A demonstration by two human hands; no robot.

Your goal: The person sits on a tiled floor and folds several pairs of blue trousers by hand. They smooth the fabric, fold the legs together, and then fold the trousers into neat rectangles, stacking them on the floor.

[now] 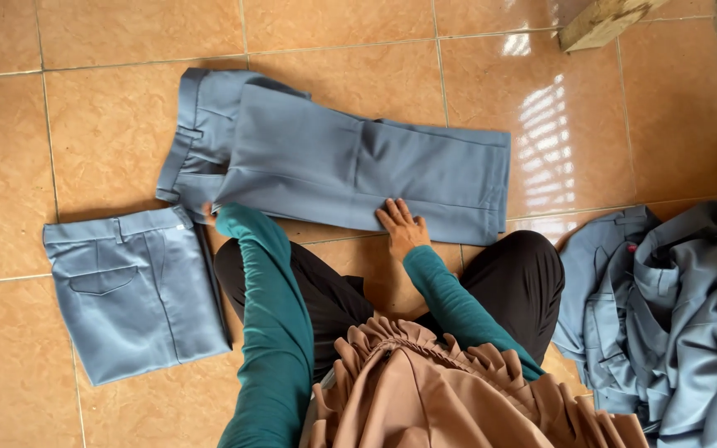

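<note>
Your right hand [402, 226] spread flat, pressing the near edge of the grey-blue trousers [350, 162] on the tiled floor [85, 124], your left hand [207, 214] mostly hidden behind its sleeve, grip unclear, folded trousers [130, 286] left, heap of garments [674, 315] right.

Both hands [402, 226] flat on grey trousers [338, 162].

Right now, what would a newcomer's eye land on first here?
The blue-grey trousers spread half-folded across the tiled floor, with the right hand flat on their near edge. A folded pair lies at left, and a heap of unfolded blue-grey garments at right.
</note>
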